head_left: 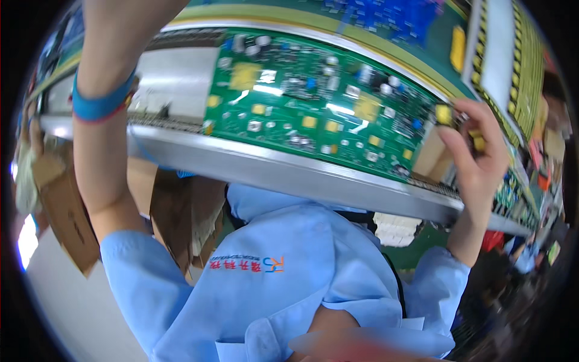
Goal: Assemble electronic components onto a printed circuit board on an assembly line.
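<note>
A green circuit board [283, 114] with many mounted components lies across the metal-edged conveyor rail [283, 161] in front of me. At the board's right end, my right hand [482, 145] pinches a small yellow-topped transformer [444, 114] between thumb and forefinger, above the board. More small yellow parts [477, 140] show within the curl of the same hand. My left hand [129, 21] reaches over the rail toward the far side, and its fingers lie beyond the picture's upper edge. A blue wrist strap [102, 99] circles that wrist.
Beyond the rail, a heap of blue components [386, 21] lies on a green surface. A yellow strip-shaped piece [458, 49] is at the far right, beside stacked yellow-and-black strips [528, 66]. Cardboard boxes [63, 208] stand at the lower left.
</note>
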A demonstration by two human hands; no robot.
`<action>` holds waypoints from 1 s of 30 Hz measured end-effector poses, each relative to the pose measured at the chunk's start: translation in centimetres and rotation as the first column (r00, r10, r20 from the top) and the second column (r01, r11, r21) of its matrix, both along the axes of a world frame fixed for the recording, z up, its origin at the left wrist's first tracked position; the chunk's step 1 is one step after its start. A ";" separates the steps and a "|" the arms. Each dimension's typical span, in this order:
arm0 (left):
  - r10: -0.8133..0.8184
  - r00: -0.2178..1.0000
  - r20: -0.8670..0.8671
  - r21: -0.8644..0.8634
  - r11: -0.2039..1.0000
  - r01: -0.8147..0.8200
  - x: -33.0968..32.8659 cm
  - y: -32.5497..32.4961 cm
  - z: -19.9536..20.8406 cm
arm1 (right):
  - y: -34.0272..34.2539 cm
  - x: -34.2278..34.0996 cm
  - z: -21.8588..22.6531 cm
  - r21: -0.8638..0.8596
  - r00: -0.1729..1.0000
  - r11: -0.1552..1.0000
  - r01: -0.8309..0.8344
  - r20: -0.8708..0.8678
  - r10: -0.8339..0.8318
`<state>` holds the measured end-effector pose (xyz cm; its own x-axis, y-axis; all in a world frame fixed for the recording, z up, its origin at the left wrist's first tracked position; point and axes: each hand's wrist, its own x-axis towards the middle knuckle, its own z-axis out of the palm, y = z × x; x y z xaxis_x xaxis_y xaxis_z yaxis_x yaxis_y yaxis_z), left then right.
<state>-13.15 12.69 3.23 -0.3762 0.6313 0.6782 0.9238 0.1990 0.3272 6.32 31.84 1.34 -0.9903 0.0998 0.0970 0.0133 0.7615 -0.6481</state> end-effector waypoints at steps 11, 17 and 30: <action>0.119 0.985 0.127 -0.445 0.894 -0.051 2.4 -5.8 1.7 | -0.4 -0.6 -1.0 0.367 0.996 0.929 -0.053 -0.043 0.074; 0.049 0.987 0.153 -0.376 0.926 0.012 1.5 -6.0 -0.3 | -1.0 -0.7 -0.2 0.387 0.996 0.918 -0.082 0.017 0.082; -0.239 0.971 0.028 -0.014 0.971 0.240 0.7 -3.4 -3.2 | -1.3 -0.6 -0.1 0.394 0.996 0.916 -0.082 -0.010 0.093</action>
<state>-12.44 9.26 0.00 -0.2297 0.7166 0.6586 0.9365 -0.0214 0.3500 5.71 30.55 1.24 -0.9896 -0.0389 0.1387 -0.0789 0.9519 -0.2960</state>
